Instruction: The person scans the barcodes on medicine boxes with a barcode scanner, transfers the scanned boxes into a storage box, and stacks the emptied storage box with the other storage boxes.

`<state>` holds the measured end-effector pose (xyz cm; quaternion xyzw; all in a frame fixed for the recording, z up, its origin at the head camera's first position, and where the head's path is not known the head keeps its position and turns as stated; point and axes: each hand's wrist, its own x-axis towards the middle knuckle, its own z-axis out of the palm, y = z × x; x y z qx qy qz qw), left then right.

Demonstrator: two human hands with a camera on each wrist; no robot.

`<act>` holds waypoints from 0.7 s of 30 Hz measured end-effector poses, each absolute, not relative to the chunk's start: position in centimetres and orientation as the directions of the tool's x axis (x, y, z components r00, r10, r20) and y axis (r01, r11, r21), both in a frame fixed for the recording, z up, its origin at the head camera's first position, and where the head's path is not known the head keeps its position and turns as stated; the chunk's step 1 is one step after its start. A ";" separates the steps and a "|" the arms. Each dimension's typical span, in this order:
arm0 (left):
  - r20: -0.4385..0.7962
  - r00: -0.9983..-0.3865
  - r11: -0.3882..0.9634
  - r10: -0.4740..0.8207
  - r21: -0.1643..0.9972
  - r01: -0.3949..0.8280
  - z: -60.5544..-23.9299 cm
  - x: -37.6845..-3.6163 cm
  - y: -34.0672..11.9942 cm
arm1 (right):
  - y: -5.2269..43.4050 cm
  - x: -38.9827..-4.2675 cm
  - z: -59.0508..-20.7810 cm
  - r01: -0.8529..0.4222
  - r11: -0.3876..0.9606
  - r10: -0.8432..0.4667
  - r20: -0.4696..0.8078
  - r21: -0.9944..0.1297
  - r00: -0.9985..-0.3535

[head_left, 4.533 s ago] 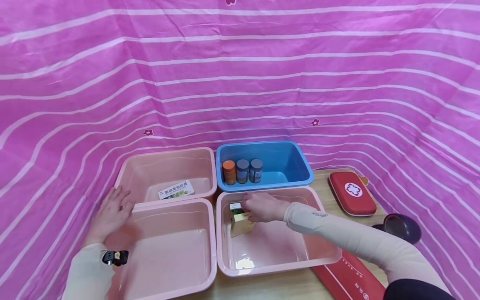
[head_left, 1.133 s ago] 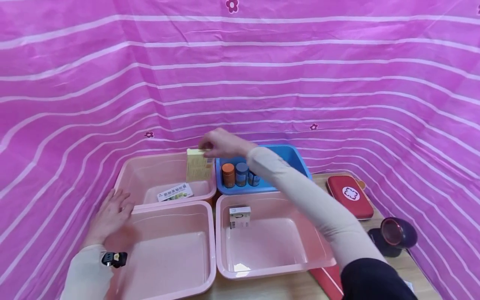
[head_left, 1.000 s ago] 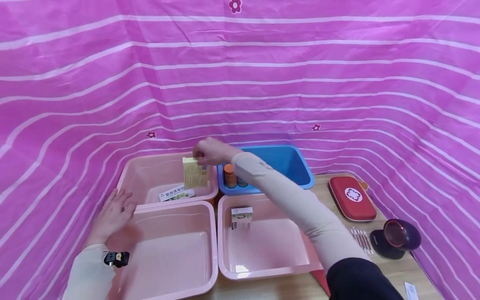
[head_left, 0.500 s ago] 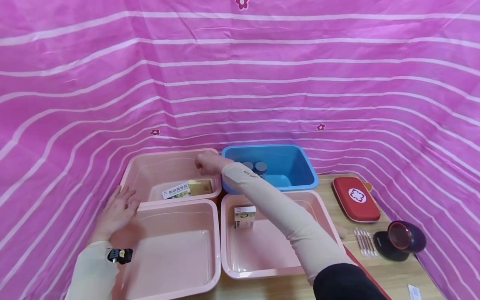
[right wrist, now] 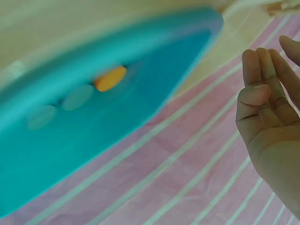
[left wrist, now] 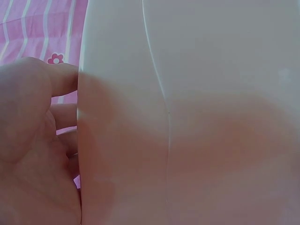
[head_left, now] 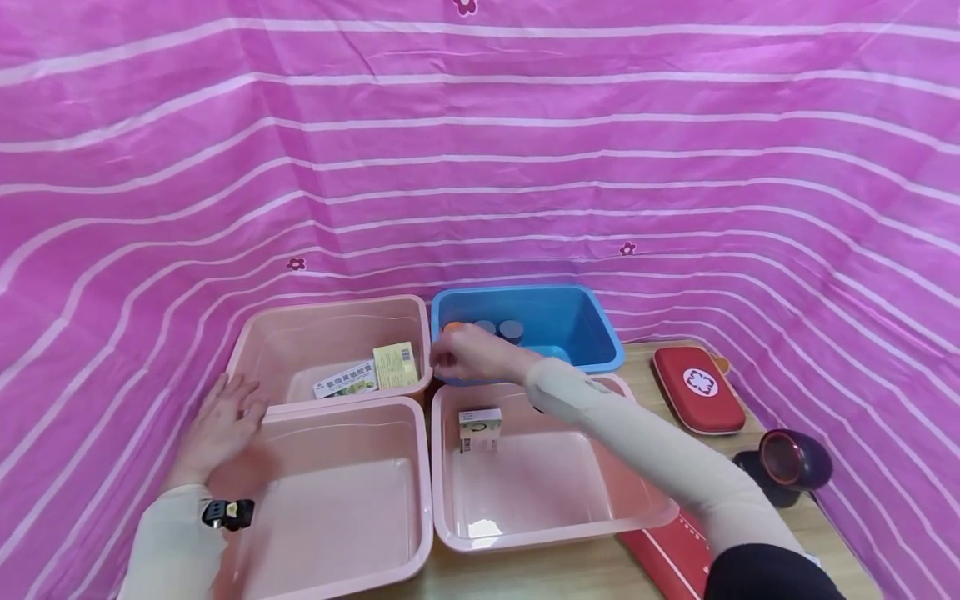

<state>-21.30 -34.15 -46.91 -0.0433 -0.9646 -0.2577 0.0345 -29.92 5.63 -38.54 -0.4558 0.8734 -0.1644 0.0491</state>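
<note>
My right hand (head_left: 456, 357) hovers over the corner where the bins meet, fingers relaxed and holding nothing; in the right wrist view the right hand (right wrist: 262, 108) is bare beside the blue bin (right wrist: 93, 140). A yellow box (head_left: 395, 365) leans in the far-left pink bin (head_left: 330, 310), next to a white-and-green box (head_left: 345, 381). A small white box (head_left: 480, 429) stands in the near-right pink bin (head_left: 555, 533). My left hand (head_left: 223, 414) rests flat against the left side of the near-left pink bin (head_left: 341, 575); the left hand (left wrist: 33, 140) presses on the bin wall (left wrist: 187, 117).
The blue bin (head_left: 585, 321) holds three jars, one with an orange lid (right wrist: 110, 78). A red first-aid pouch (head_left: 693, 387) and a dark purple cup (head_left: 791, 462) lie on the wooden table at the right. A red mat (head_left: 671, 550) sits near the front edge. Pink striped cloth surrounds everything.
My right hand carried the yellow box from the near-right bin to the far-left pink bin, let it go there, and drew back to the right, empty. The left hand stayed put.
</note>
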 end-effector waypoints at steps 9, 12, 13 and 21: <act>0.113 -0.991 0.865 0.070 0.488 0.116 -47.0 -21.2 -34.6 | 10.1 -26.3 -42.3 -0.737 0.632 -0.774 -0.143 -0.241 -0.617; 0.105 -0.992 0.862 0.067 0.495 0.111 -47.1 -21.1 -34.6 | 10.6 -26.0 -43.2 -0.725 0.653 -0.757 -0.166 -0.217 -0.632; 0.104 -0.992 0.861 0.067 0.496 0.110 -47.2 -21.1 -34.5 | 10.6 -25.9 -43.5 -0.717 0.662 -0.750 -0.169 -0.219 -0.640; 0.102 -0.993 0.864 0.064 0.493 0.107 -47.0 -21.1 -34.3 | 10.9 -25.3 -44.9 -0.701 0.683 -0.730 -0.146 -0.206 -0.668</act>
